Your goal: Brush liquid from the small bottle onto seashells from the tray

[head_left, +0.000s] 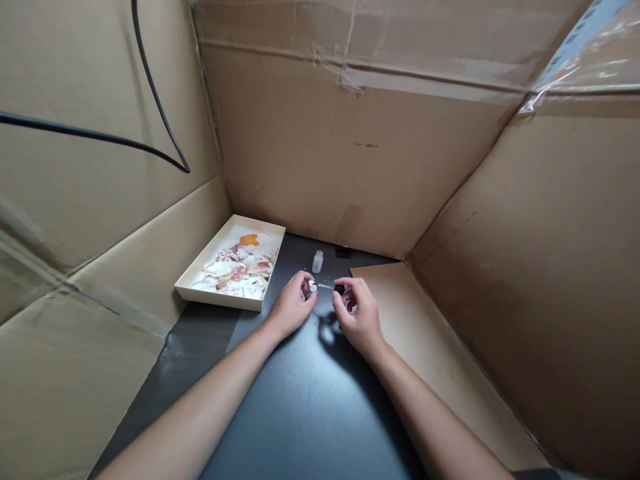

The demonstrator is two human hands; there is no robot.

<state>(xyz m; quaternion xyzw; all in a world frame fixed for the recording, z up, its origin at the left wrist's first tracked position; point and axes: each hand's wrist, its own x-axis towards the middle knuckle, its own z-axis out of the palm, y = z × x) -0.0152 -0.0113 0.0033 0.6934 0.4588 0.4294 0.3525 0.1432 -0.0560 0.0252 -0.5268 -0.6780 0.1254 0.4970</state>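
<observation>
My right hand (357, 312) pinches the black end (340, 289) of a dropper between thumb and fingertips. The dropper's thin, clear tube (325, 287) points left across the gap between my hands. At the tube's other end, my left hand (293, 303) closes its thumb and fingers on a small white piece (313, 286). Whether the tube touches or enters that piece is too small to tell. Just beyond my hands, a small translucent bottle (317, 262) stands upright on the dark table (295, 393), its neck uncapped.
A shallow cream box lid (220, 302) with a seashell picture inside lies at the left. Cardboard walls (370, 180) surround the table at the back and both sides. A flat cardboard sheet (440, 360) covers the right side. A black cable (100, 137) hangs at upper left.
</observation>
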